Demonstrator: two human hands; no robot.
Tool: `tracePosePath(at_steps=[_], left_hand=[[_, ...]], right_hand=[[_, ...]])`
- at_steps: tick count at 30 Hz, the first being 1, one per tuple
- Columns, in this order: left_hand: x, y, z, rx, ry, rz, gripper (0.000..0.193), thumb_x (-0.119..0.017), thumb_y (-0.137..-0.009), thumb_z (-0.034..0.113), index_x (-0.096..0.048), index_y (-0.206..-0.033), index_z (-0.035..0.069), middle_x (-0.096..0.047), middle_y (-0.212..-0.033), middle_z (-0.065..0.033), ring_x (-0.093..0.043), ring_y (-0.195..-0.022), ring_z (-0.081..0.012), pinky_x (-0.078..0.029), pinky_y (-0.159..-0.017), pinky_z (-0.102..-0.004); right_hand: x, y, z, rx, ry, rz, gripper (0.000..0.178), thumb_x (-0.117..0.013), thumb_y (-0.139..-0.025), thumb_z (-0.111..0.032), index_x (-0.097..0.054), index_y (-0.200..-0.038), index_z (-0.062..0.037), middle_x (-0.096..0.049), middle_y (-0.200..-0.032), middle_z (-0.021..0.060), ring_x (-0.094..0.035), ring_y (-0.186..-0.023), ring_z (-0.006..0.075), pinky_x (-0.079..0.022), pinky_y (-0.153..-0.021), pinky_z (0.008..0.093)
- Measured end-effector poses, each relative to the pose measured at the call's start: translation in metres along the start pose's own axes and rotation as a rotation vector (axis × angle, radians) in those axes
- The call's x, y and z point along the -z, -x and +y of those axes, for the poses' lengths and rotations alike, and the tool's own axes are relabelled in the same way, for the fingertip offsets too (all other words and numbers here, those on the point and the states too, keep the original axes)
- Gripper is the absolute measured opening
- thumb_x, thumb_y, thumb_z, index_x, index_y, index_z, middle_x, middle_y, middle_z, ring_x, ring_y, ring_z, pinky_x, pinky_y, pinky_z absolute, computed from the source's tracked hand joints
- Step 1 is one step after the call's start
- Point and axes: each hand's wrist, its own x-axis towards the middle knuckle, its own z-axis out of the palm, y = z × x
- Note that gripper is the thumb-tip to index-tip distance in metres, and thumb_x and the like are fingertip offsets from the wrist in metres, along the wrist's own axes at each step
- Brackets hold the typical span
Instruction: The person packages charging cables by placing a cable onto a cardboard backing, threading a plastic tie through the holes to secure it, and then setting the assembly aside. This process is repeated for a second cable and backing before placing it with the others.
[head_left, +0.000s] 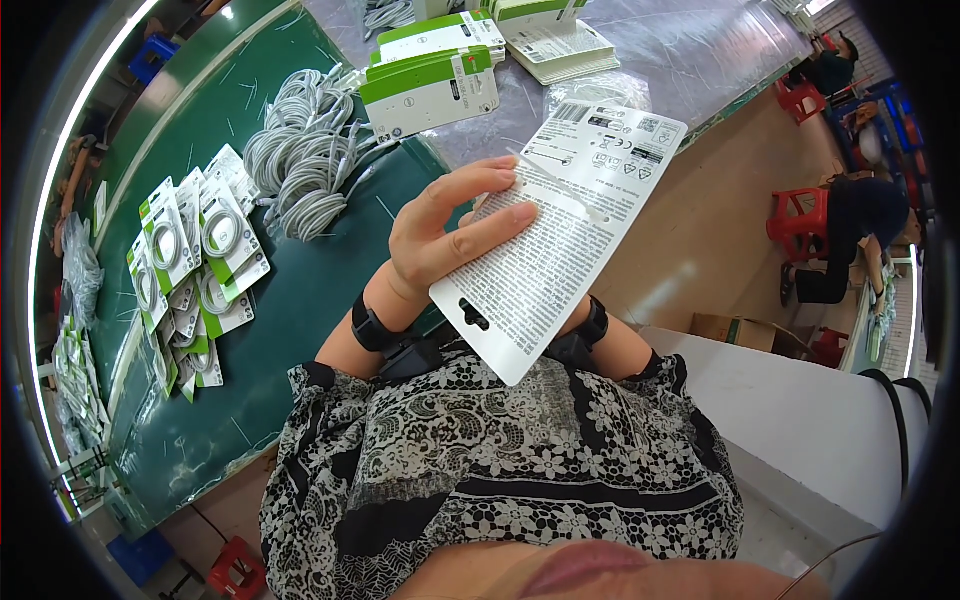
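Observation:
A white packaging card (535, 270), its back covered in small print, is tilted in front of my chest. My left hand (450, 220) grips its left edge, thumb on the printed face and index finger at the edge. Across the upper part of the card runs a thin, clear-white plastic strip (555, 183), one end close to my index fingertip. My right hand is hidden behind the card; only its wrist with a black band (592, 322) shows. On the green table to the left lie a heap of grey-white coiled cables (305, 155) and a pile of carded cables (185, 265).
Stacks of green-and-white cards (430, 95) stand on the table's far part, beside another card stack (560, 50). A white surface (770, 410) lies to my right. Beyond the table are red stools (800, 222), a seated person (865, 225) and a cardboard box (735, 333).

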Motion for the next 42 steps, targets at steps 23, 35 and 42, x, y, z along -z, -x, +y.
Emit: tracePosePath(at_steps=[23, 35, 42], left_hand=[[-0.008, -0.002, 0.005, 0.100, 0.137, 0.061, 0.042, -0.076, -0.068, -0.001, -0.068, -0.109, 0.008, -0.057, -0.111, -0.0139, -0.061, -0.106, -0.0328, -0.054, -0.090, -0.0366], [-0.009, -0.002, 0.002, 0.031, 0.053, -0.008, 0.042, -0.075, -0.066, 0.003, -0.069, -0.106, 0.009, -0.061, -0.111, -0.0150, -0.063, -0.104, -0.0328, -0.053, -0.088, -0.0379], [-0.013, -0.004, 0.000, 0.009, 0.025, 0.008, 0.038, -0.074, -0.067, 0.006, -0.069, -0.105, 0.007, -0.064, -0.108, -0.0151, -0.065, -0.100, -0.0312, -0.054, -0.086, -0.0361]], right_hand=[[0.012, 0.000, -0.008, -0.178, -0.269, -0.100, 0.039, -0.056, -0.094, -0.019, -0.047, -0.128, -0.0021, -0.054, -0.126, 0.0120, -0.057, -0.113, 0.0199, -0.048, -0.099, 0.0320], [-0.033, 0.009, -0.031, -0.507, -0.571, 0.585, 0.041, -0.055, -0.094, -0.024, -0.047, -0.126, -0.0006, -0.057, -0.120, 0.0138, -0.059, -0.110, 0.0219, -0.053, -0.091, 0.0343], [-0.033, 0.012, -0.033, -0.506, -0.485, 0.518, 0.038, -0.054, -0.094, -0.024, -0.049, -0.124, -0.0011, -0.057, -0.119, 0.0134, -0.060, -0.108, 0.0218, -0.054, -0.091, 0.0346]])
